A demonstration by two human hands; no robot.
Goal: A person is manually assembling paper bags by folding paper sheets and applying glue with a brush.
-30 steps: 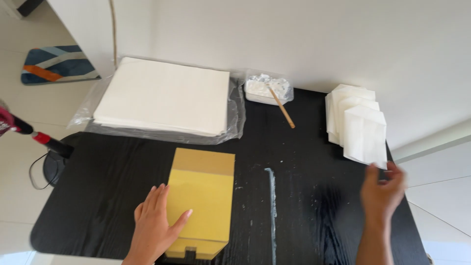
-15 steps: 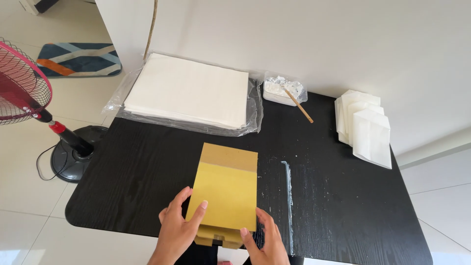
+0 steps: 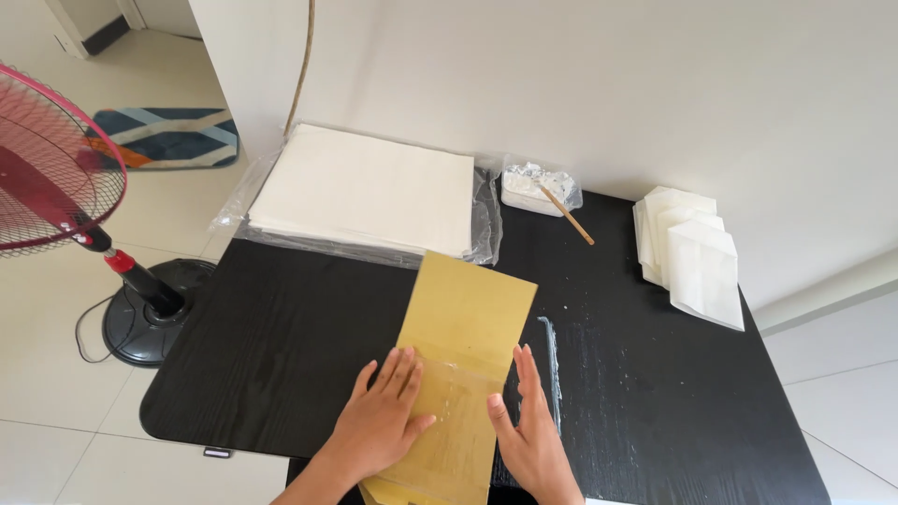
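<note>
1. A brown paper sheet point(image 3: 463, 360) lies on the black table point(image 3: 281, 355), low in the middle of the frame, running at a slight tilt from the bottom edge up toward the centre. Its lower part looks glossy, and a fold line crosses it about halfway up.
2. The left hand point(image 3: 379, 425) rests flat on the lower left part of the brown sheet, palm down, fingers stretched out and close together, pointing up the frame. It grips nothing; it only presses on the paper.
3. The right hand point(image 3: 531, 435) lies at the sheet's right edge, also open, fingers straight and together, the thumb reaching in onto the paper. It has hold of nothing either.
4. Just right of the right hand, a pale smear point(image 3: 552, 360) runs up the table top, with whitish specks scattered further right.
5. In the upper middle of the frame sits a thick stack of white sheets point(image 3: 369, 187) on clear plastic wrap, touching the top corner of the brown sheet.
6. To the right of that stack is a small white dish point(image 3: 524, 187) with a thin wooden stick point(image 3: 571, 220) leaning out of it.
7. At the right edge of the table lies a pile of white paper bags point(image 3: 692, 252), well apart from both hands.
8. A pink standing fan point(image 3: 47, 168) stands on the floor at the left of the frame, beside the table.
</note>
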